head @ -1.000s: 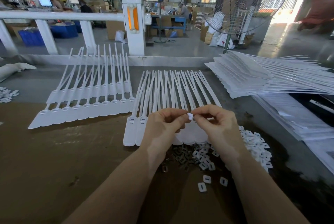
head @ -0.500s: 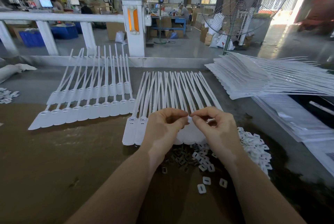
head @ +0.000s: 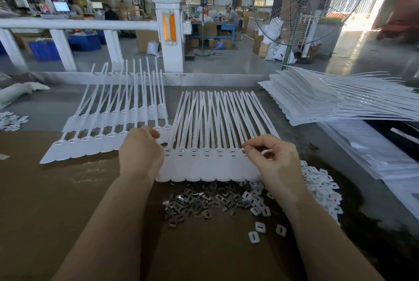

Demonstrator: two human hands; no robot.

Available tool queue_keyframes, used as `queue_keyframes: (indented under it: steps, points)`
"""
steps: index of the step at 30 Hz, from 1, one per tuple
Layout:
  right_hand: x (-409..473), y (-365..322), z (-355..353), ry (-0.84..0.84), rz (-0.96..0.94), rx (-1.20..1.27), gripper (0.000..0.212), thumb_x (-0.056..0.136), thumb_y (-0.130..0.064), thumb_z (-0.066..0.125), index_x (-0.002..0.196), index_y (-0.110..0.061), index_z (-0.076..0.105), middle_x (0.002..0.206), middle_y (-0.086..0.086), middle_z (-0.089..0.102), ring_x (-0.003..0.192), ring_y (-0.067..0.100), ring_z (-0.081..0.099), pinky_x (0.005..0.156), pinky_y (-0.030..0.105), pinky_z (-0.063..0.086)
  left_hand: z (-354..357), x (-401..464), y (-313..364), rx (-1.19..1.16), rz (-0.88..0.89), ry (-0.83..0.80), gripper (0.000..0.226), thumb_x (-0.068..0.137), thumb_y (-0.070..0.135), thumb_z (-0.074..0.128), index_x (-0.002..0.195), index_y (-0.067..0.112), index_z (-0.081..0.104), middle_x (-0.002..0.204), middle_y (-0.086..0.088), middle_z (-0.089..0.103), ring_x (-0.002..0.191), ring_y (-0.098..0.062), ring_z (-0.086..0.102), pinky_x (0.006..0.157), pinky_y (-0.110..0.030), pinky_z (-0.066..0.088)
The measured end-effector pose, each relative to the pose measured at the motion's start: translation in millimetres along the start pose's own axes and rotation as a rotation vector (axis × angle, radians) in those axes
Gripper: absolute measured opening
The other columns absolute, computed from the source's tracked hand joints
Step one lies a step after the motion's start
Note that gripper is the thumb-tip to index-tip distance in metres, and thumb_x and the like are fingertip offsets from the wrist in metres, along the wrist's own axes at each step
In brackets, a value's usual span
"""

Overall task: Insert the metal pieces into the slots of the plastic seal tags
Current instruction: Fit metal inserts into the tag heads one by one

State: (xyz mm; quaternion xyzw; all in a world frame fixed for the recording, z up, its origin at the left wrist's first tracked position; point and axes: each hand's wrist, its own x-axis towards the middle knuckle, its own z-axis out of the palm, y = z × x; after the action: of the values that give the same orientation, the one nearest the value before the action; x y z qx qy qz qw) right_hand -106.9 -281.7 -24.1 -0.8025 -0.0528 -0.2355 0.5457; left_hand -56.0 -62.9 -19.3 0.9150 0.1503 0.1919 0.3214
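Observation:
A row of white seal tags [head: 210,167] lies in front of me, heads toward me, each with a slot near its neck. My left hand [head: 140,153] rests on the row's left end, with its fingers curled round the outermost tags. My right hand [head: 272,162] is at the row's right end. Its thumb and forefinger pinch a small piece over the slot of the last tag, and the fingertips mostly hide that piece. Just in front of the tag heads lies a heap of loose metal pieces [head: 197,201].
White plastic caps [head: 317,183] are heaped at the right, a few loose ones [head: 260,227] nearer me. Two more rows of tags [head: 102,138] lie to the left and a tall stack of tags [head: 317,99] at the back right. A white rail [head: 74,24] borders the bench.
Both hands were together over the middle of the row, pinching a small white piece. They have parted: the left hand went to the row's left end, the right with the piece to its right end.

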Motion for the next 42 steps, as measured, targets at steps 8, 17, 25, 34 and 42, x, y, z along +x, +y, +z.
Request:
queue_keyframes:
  steps: [8,17,25,34,42]
  points:
    - [1,2,-1,0.008,0.006,-0.018,0.014,0.083,-0.007,0.064,0.078,-0.018,0.071,0.074,-0.009,0.065,0.069,0.001,0.056,0.061,0.009,0.04,5,1,-13,0.13,0.0,-0.048,0.019,0.09,0.006,0.055,0.099,0.013,0.069,0.097,-0.01,0.068,0.088,-0.027,0.058,0.07,-0.029,0.038]
    - [1,-1,-2,0.049,0.006,0.019,0.015,0.082,-0.006,0.065,0.076,-0.019,0.071,0.07,-0.01,0.066,0.065,0.001,0.056,0.06,0.009,0.04,-3,-12,17,0.025,0.261,-0.036,0.016,0.092,0.019,0.058,0.101,0.02,0.071,0.106,-0.001,0.063,0.091,-0.017,0.055,0.083,-0.029,0.048]
    - [5,0,-3,0.143,-0.006,0.006,0.014,0.081,-0.004,0.064,0.075,-0.015,0.071,0.071,-0.006,0.068,0.067,0.005,0.06,0.062,0.016,0.047,1,-67,65,-0.164,0.866,-0.876,0.01,0.085,0.023,0.067,0.09,0.029,0.073,0.084,0.022,0.056,0.082,0.005,0.052,0.074,-0.007,0.04]
    - [7,3,-1,0.192,0.049,0.039,0.024,0.079,-0.006,0.067,0.068,-0.027,0.067,0.065,-0.008,0.066,0.065,0.012,0.059,0.064,0.021,0.047,21,-98,69,-0.197,0.955,-1.061,0.023,0.08,0.021,0.073,0.102,0.016,0.073,0.114,0.004,0.062,0.107,-0.006,0.049,0.099,-0.024,0.035]
    - [7,0,-2,0.21,0.05,0.043,0.018,0.079,-0.004,0.066,0.07,-0.019,0.069,0.067,-0.001,0.067,0.07,0.021,0.064,0.071,0.035,0.053,26,-100,68,-0.221,1.03,-0.904,0.017,0.086,0.012,0.063,0.1,0.009,0.074,0.109,-0.003,0.066,0.098,-0.004,0.045,0.086,-0.011,0.031]
